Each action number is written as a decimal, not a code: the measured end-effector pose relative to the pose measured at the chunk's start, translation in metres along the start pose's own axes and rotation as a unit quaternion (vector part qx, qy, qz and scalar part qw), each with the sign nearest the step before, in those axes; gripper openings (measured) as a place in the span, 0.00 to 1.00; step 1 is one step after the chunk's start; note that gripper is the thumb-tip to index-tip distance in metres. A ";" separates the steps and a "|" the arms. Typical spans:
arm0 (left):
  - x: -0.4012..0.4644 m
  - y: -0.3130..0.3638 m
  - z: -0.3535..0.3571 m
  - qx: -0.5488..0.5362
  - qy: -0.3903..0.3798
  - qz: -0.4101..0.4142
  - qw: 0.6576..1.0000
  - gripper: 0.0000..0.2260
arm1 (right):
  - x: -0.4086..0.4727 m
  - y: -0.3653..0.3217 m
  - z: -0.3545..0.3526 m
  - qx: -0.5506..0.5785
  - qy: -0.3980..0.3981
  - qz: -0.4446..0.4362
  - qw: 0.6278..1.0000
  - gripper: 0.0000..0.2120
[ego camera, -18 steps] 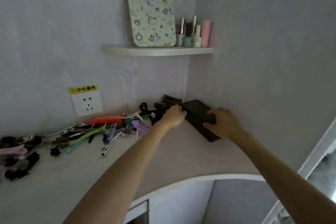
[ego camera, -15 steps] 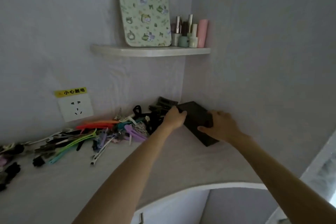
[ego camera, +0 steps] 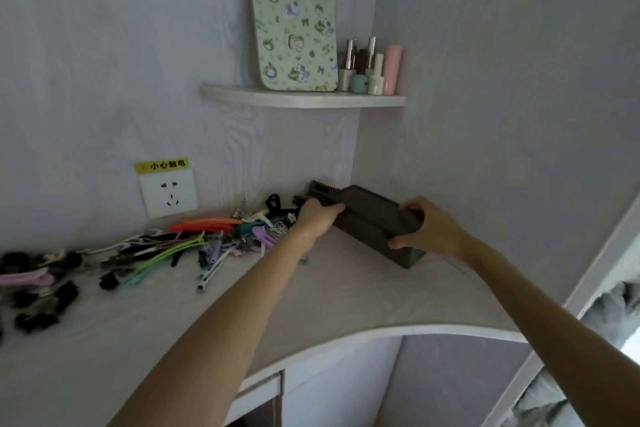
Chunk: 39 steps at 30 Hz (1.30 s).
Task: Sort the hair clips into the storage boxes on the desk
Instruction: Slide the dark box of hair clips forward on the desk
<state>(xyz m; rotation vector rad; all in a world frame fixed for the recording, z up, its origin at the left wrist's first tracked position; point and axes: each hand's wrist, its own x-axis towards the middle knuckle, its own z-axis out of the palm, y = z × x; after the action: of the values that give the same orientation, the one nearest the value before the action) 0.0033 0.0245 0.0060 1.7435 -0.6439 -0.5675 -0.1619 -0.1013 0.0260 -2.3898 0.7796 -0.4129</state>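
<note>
Head view: two bare arms reach over the pale worktop (ego camera: 346, 295) toward its far corner at 1 o'clock. There the left hand (ego camera: 317, 218) curls its fingers over the left end of a dark storage box (ego camera: 370, 218), and the right hand (ego camera: 431, 230) wraps round the box's right end, thumb on its front. Hair clips (ego camera: 207, 236) lie heaped at 10 o'clock, just left of the box. Above, at 12 o'clock, a corner shelf (ego camera: 301, 99) carries a patterned board (ego camera: 294, 24) and small bottles (ego camera: 374, 73).
</note>
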 end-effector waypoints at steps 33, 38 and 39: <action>-0.194 -0.064 -0.165 0.819 0.002 0.266 0.509 0.14 | -0.099 -0.128 0.097 -0.409 -0.053 -0.353 0.840 0.28; -0.198 -0.063 -0.145 0.831 -0.038 0.290 0.473 0.26 | -0.106 -0.133 0.108 -0.451 -0.025 -0.374 0.810 0.21; -0.199 -0.060 -0.144 0.826 -0.027 0.289 0.483 0.26 | -0.107 -0.135 0.109 -0.460 -0.016 -0.374 0.805 0.20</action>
<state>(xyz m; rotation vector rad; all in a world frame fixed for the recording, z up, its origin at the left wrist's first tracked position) -0.0390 0.2734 -0.0066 2.8451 -2.1611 0.9738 -0.1382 0.1005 0.0124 -3.5900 -0.1241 -0.3147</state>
